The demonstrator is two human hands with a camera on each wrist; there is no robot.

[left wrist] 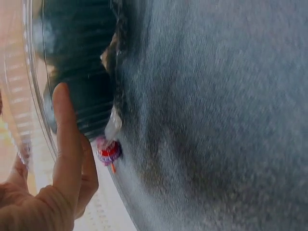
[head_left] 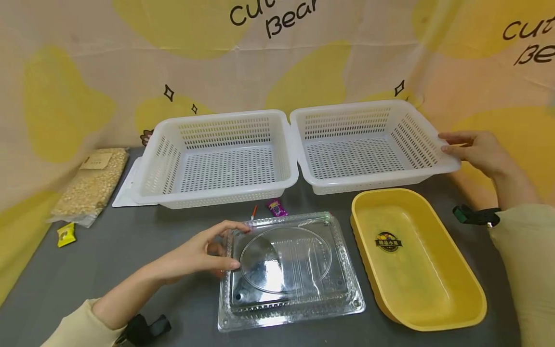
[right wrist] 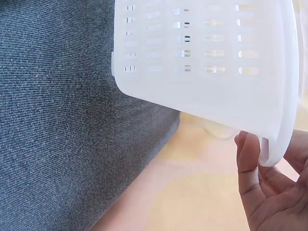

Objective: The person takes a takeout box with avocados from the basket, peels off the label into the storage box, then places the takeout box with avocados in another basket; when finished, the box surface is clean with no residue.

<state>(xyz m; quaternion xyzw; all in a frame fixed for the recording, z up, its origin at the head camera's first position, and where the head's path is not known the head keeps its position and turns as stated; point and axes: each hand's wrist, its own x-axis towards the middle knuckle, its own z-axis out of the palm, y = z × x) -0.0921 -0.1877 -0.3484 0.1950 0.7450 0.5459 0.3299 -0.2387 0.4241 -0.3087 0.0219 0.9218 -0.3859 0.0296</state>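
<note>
My left hand (head_left: 197, 253) grips the left side of a clear plastic container (head_left: 299, 301) with a ribbed rim, thumb on top of it. The left wrist view shows the fingers (left wrist: 67, 139) along its edge. At the far right my right hand (head_left: 487, 152) holds the right end rim of a white slotted basket (head_left: 377, 180); fingertips (right wrist: 249, 151) reach under that rim in the right wrist view. A second white basket (head_left: 212, 196) stands left of it, their rims meeting. Behind the container lies a small purple wrapped candy (head_left: 276, 208).
A yellow tray (head_left: 416, 255) with a dark printed label lies right of the container. On the left are a bag of pale kernels (head_left: 93, 183), a small yellow packet (head_left: 66, 235) and a white flat sheet (head_left: 127, 188). A patterned cloth (head_left: 243, 77) hangs behind the grey table (head_left: 182, 308).
</note>
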